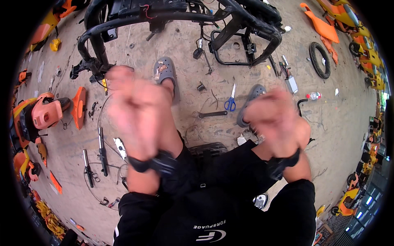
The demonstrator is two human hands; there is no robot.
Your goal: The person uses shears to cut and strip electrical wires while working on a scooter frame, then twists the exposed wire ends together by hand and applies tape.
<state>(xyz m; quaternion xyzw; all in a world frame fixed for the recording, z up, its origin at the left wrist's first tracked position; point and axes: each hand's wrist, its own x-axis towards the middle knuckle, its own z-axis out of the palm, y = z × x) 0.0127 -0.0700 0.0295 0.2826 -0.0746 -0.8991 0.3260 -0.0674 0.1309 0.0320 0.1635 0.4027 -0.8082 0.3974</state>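
Note:
My left hand [137,112] is raised above my left knee, smeared by motion, so its fingers cannot be made out. Over my right knee hovers my right hand [279,121], blurred as well. Both wrists wear black bands. In front of me stands a black tubular vehicle frame [172,19], its left lower end close beyond my left hand. On the floor between my feet lie blue-handled scissors [230,103] and a dark wrench [212,114]. I see nothing plainly held in either hand.
A black tyre [320,60], a silver box with wires [291,84] and a bottle [313,96] lie to the right. On the left are an orange panel [79,108], a pink-orange scooter body [46,115] and two shock-absorber-like tubes [102,151]. Yellow scooters line both sides.

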